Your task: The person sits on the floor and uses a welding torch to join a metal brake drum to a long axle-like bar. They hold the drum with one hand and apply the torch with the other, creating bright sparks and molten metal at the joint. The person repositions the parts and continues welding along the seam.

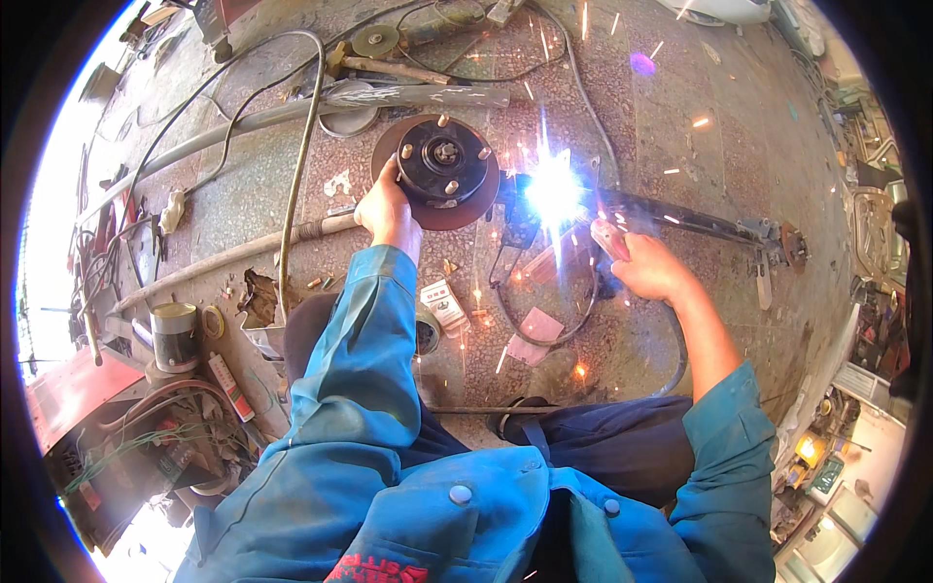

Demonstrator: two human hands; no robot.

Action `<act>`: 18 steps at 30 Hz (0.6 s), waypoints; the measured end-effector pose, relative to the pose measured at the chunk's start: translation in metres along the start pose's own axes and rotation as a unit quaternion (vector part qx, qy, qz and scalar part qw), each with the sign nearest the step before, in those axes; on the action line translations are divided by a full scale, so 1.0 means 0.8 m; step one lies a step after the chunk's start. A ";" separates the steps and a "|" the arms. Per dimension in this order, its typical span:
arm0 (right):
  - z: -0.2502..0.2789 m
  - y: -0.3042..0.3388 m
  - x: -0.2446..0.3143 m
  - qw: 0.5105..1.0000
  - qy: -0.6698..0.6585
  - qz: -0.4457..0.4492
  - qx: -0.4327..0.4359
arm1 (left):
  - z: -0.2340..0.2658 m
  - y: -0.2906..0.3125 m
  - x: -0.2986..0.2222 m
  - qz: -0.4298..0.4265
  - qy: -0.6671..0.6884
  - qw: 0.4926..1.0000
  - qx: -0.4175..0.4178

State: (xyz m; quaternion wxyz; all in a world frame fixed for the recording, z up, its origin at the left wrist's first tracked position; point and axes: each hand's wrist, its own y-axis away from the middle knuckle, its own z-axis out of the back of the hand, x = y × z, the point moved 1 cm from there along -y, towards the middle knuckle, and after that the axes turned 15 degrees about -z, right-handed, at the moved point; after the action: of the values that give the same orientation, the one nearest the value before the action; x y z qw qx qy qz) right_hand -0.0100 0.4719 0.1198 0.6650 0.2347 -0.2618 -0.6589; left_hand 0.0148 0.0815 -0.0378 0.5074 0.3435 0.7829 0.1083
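Note:
My left hand [389, 209] is closed on the lower left edge of a rusty brake disc [384, 146], whose black wheel hub [428, 165] has several studs pointing up. In my right hand [649, 267] is a welding electrode holder [610, 239] with a pinkish grip. A glaring white-blue welding arc [554, 194] burns between the holder and the hub, hiding the joint and the electrode tip. From the glare a dark axle beam [680, 216] runs right to another fitting [792, 243]. Sparks fly around it.
A grey pipe [418, 95] and a long wooden handle [243, 248] lie left. Cables loop across the floor, one [301, 165] close to my left arm. An angle grinder [428, 27] lies at the far side. A paint can [175, 335] and white pack [444, 306] stand nearer.

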 end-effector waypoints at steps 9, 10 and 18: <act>0.003 -0.001 0.003 0.999 0.033 -0.023 0.027 | 0.002 -0.005 -0.004 -0.010 -0.034 0.999 -0.038; 0.004 0.000 0.002 0.999 0.032 -0.023 0.026 | 0.001 -0.002 -0.006 -0.007 -0.038 0.998 -0.039; 0.001 -0.002 -0.007 1.000 0.015 -0.012 0.023 | -0.002 0.009 -0.012 -0.013 -0.050 0.998 -0.032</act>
State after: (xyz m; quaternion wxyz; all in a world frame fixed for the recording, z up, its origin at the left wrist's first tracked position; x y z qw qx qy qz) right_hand -0.0117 0.4776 0.1187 0.6557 0.2626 -0.2637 -0.6569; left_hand 0.0186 0.0808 -0.0263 0.5582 0.3217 0.7570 0.1090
